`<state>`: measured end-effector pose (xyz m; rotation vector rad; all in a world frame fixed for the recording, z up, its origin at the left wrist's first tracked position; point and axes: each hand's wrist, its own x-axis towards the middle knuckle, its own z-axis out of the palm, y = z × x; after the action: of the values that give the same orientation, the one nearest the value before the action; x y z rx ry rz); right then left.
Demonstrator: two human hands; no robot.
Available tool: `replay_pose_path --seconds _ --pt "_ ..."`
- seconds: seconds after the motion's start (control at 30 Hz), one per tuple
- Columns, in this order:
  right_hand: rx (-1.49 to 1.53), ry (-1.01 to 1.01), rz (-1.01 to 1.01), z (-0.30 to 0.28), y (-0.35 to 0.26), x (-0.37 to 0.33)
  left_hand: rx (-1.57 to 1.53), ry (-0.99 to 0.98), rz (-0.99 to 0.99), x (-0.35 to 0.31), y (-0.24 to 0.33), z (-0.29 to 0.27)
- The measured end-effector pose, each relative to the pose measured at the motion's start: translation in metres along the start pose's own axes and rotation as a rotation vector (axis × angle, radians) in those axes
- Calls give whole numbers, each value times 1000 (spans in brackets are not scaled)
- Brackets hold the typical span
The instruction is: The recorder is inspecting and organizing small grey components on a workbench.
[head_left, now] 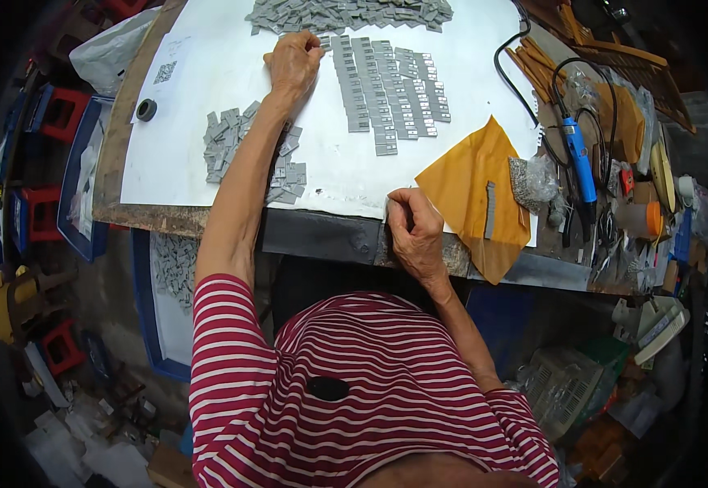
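Observation:
My left hand (294,68) reaches across the white-covered table, its fingers pinched at a small flat grey piece (326,41) at the left end of the laid-out rows. Those rows of overlapping grey rectangular pieces (382,93) run toward me in several columns. Under my left forearm lies a loose pile of similar grey pieces (225,140). At the table's front edge my right hand (417,232) is curled closed, beside an orange-brown paper sheet (472,183). What its fingers hold, if anything, is hidden. A narrow grey strip (490,210) lies on that sheet.
A large heap of grey pieces (350,12) covers the far edge. At right are a blue-handled tool (579,159) with a black cable, a clear bag (541,179) and an orange-lidded jar (642,220). A dark ring (146,109) sits far left; a blue tray (146,309) is below.

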<state>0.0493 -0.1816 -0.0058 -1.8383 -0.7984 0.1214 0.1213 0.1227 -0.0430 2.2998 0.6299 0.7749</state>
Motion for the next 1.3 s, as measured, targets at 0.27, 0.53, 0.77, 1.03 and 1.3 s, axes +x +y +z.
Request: replay_pose_path --seconds 0.27,0.53,0.77,1.03,1.3 --pt "0 -16 23 3 3 -1 -81 143 74 1 -14 -10" --pt "-7 11 -27 1 10 -2 -52 -82 71 -43 2 -83" --pt "-23 8 -28 2 9 -5 218 -213 121 -65 4 -95" --pt "83 43 -100 2 5 -4 350 -156 119 -66 1 -82" --pt "110 42 -175 -22 -14 -14 -5 -100 68 -95 70 -75"
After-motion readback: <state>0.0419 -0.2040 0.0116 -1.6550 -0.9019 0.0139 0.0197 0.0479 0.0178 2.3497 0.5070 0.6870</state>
